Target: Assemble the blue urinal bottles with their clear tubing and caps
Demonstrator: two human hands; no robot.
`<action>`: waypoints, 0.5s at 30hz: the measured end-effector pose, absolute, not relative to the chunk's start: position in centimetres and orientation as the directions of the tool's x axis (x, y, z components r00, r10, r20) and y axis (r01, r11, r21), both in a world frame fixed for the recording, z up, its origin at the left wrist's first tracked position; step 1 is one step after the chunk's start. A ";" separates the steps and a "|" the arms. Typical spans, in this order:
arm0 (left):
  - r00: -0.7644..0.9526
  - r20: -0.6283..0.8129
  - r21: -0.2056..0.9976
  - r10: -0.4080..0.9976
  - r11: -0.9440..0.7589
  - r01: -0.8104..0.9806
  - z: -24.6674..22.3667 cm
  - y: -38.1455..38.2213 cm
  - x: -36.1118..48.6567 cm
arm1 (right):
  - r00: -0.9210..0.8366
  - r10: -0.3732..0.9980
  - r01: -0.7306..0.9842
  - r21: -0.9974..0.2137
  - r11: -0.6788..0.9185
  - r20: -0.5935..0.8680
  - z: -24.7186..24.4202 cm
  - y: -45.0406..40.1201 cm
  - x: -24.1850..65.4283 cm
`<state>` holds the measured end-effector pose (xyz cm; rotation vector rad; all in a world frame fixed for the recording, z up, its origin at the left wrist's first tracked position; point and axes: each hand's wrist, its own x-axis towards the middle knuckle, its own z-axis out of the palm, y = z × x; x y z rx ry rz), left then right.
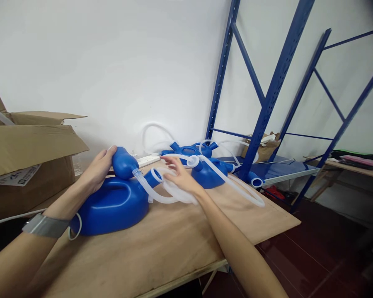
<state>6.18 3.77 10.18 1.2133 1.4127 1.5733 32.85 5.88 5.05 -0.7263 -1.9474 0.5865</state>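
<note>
My left hand [101, 167] is closed round a blue bulb-shaped plastic piece [123, 162], held just above a blue plastic urinal bottle [112, 211]. From the piece's narrow end runs a translucent hose [161, 198], ribbed at first, passing in front of the bottle's open slanted neck [154, 175]. The bottle lies on the table, its grip hole facing up. My right hand [180, 178] is beside that neck, thumb and fingers apart, over loops of the hose. Whether its palm touches the hose is unclear.
More blue bottles [208, 176] with white hoses stand behind on the wooden table [180, 240]. A power strip [147, 160] lies by the wall. At left is an open cardboard box [34, 140]; at right, a blue metal rack [267, 95]. A cable passes my left wrist.
</note>
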 end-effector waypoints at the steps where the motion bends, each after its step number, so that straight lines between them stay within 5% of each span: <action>1: -0.328 0.199 0.980 0.923 -0.177 0.096 10.1 3.8 6.1 | -0.371 0.658 0.198 -0.637 0.745 0.655 5.7 5.4 33.0; 8: -0.323 0.217 0.976 0.921 -0.193 0.106 9.8 4.1 5.8 | -0.578 0.572 0.364 -0.443 0.819 0.583 6.7 2.4 31.3; 15: -0.309 0.215 0.976 0.926 -0.193 0.102 9.7 4.1 5.6 | -0.449 0.585 0.250 -0.533 0.808 0.676 5.3 3.3 30.7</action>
